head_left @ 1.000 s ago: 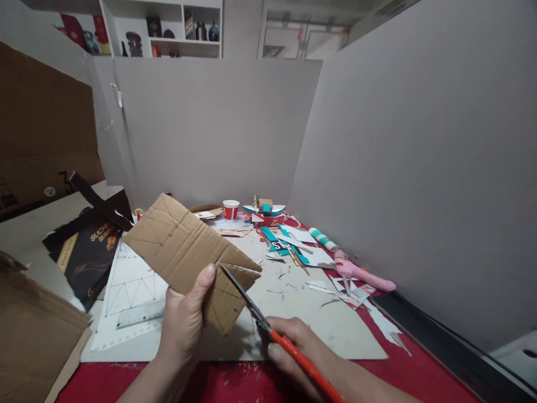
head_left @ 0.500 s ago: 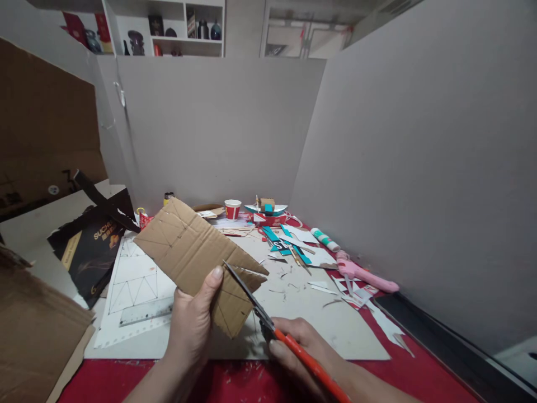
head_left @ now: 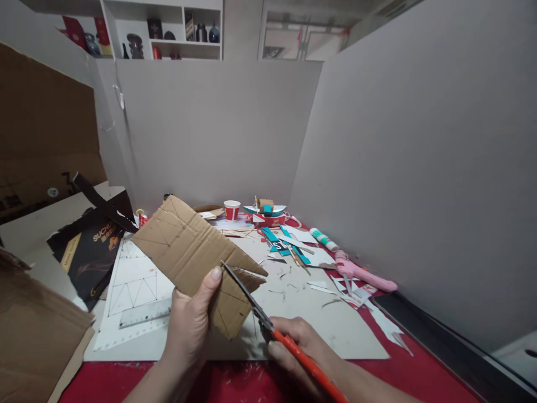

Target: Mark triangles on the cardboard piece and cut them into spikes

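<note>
My left hand (head_left: pixel 195 316) grips a tilted piece of corrugated cardboard (head_left: pixel 184 240) by its lower edge, thumb on the front face. Pencilled lines and triangles mark the cardboard. My right hand (head_left: pixel 300 347) is closed round the red-orange handles of a pair of scissors (head_left: pixel 247 294). The blades lie along a slit that runs in from the cardboard's right edge, with their tips close to my left thumb. Below the cardboard, a sheet with drawn triangles (head_left: pixel 133 288) and a clear ruler (head_left: pixel 145 315) rest on a pale board (head_left: pixel 335 330).
At the back stand a red and white paper cup (head_left: pixel 231 211) and a small boat-like model (head_left: pixel 265 210). To the right lie teal strips (head_left: pixel 272 240), paper scraps, a pink glue gun (head_left: pixel 364 271) and a striped roll (head_left: pixel 324 239). Large cardboard (head_left: pixel 37 330) and a black packet (head_left: pixel 94 246) flank the left.
Very little differs. The scissors and cardboard hold nearly the same pose, and the flap below the slit has shifted slightly. The whole view has moved a touch.
</note>
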The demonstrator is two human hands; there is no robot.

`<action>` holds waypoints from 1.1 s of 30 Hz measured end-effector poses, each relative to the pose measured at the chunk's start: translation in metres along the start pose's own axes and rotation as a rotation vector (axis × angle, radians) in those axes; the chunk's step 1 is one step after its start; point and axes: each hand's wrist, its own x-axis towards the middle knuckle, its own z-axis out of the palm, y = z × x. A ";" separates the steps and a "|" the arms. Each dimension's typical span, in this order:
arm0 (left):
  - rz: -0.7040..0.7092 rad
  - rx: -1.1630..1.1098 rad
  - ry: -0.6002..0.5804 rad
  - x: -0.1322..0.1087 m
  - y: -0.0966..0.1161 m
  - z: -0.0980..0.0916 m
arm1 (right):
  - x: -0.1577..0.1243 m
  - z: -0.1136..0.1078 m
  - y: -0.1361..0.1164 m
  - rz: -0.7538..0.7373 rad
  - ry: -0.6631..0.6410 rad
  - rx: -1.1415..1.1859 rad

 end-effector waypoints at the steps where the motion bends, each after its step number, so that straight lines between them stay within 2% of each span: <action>1: -0.009 -0.004 0.008 -0.001 0.001 0.001 | 0.000 0.000 0.000 0.003 -0.003 0.005; 8: 0.045 -0.002 -0.001 0.000 0.007 0.003 | 0.002 -0.004 -0.013 0.009 -0.042 -0.066; 13: 0.056 -0.018 -0.031 0.005 0.013 -0.004 | 0.001 -0.006 -0.010 -0.012 -0.064 -0.138; 22: 0.053 -0.086 0.036 0.016 0.031 -0.004 | 0.000 -0.009 -0.011 -0.018 -0.087 -0.174; 26: 0.085 -0.087 0.054 0.022 0.043 -0.009 | -0.001 -0.013 -0.011 0.001 -0.100 -0.180; 30: 0.109 -0.079 0.052 0.028 0.050 -0.015 | -0.001 -0.016 -0.007 -0.058 -0.057 -0.114; 33: 0.117 -0.053 0.006 0.028 0.046 -0.015 | -0.001 -0.015 -0.004 -0.096 0.081 -0.021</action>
